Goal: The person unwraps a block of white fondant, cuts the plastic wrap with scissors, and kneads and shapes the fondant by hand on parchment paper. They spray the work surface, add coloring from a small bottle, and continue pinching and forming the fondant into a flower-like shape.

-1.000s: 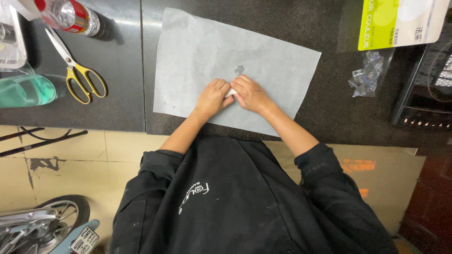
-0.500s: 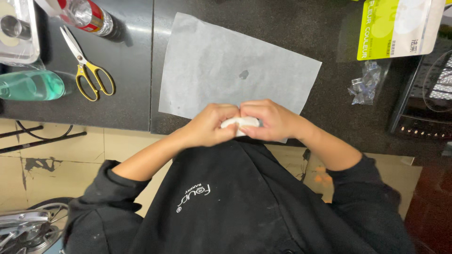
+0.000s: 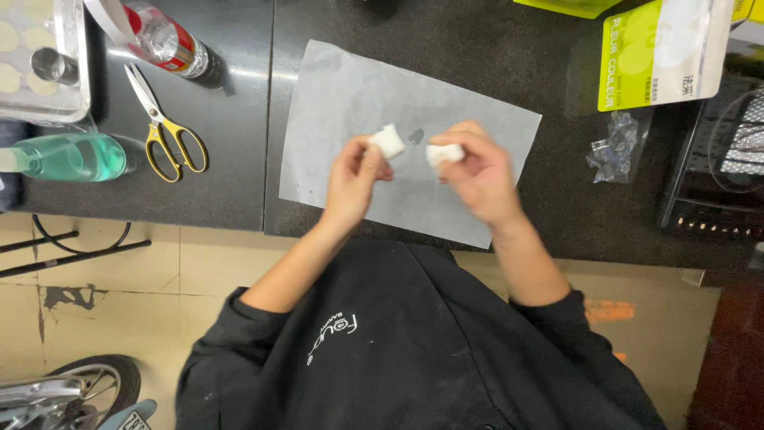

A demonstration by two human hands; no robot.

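Two small white lumps are held apart above a sheet of grey paper (image 3: pixel 350 103) spread on a dark counter (image 3: pixel 509 40). The left hand (image 3: pixel 354 177) is closed in a pinch on one white piece (image 3: pixel 389 141); the right hand (image 3: pixel 476 171) is pinched on the other white piece (image 3: pixel 444 154). A clear gap is seen between the pieces, which sit side by side just beyond the fingertips, neither hand being plainly nearer the paper. A small dark spot (image 3: pixel 416 136) is marked on the sheet, directly under that gap. The long axis of each lump cannot be told.

To the left, yellow-handled scissors (image 3: pixel 167 131) are laid pointing away from the person, beside a clear bottle with a red label (image 3: pixel 167 44), a green bottle (image 3: pixel 76 157) lying on its side, and a tray (image 3: pixel 48 64) of pale discs. At the right edge, a flat yellow-green packet (image 3: pixel 637 60) is propped near a crumpled clear wrapper (image 3: pixel 614 147).
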